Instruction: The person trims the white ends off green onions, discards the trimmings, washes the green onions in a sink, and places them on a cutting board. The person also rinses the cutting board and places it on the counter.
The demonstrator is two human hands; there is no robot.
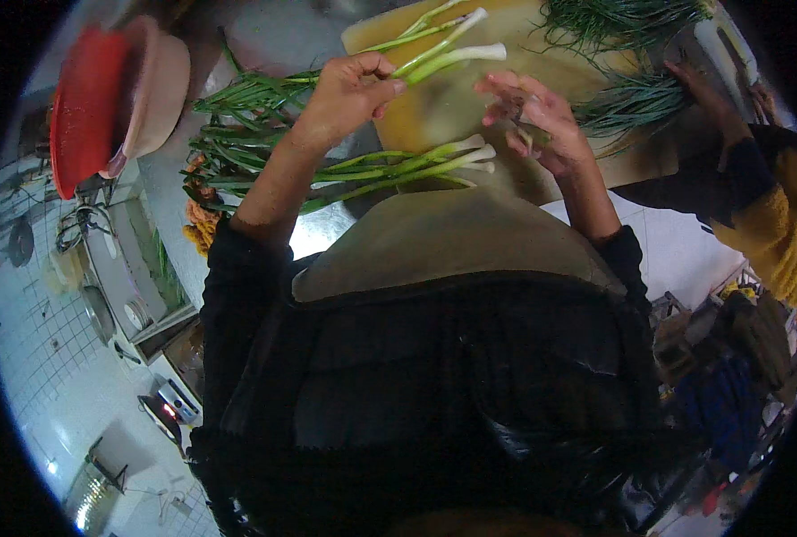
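Note:
My left hand pinches green onions just below their white ends, over a yellowish cutting board. To the right, my right hand is raised with its fingers bent and blurred; a small dark and greenish bit, which I cannot identify, shows between them. Closer to me, a bunch of green onions lies with its white ends on the board's side and its leaves to the left, partly under my left forearm. More green leaves spread out left of my left hand.
A red plastic basin and a pink basin stand at the far left. Orange-yellow cloth lies by the leaves. Thin green stalks are heaped at the upper right, where another person's hand touches a second bunch.

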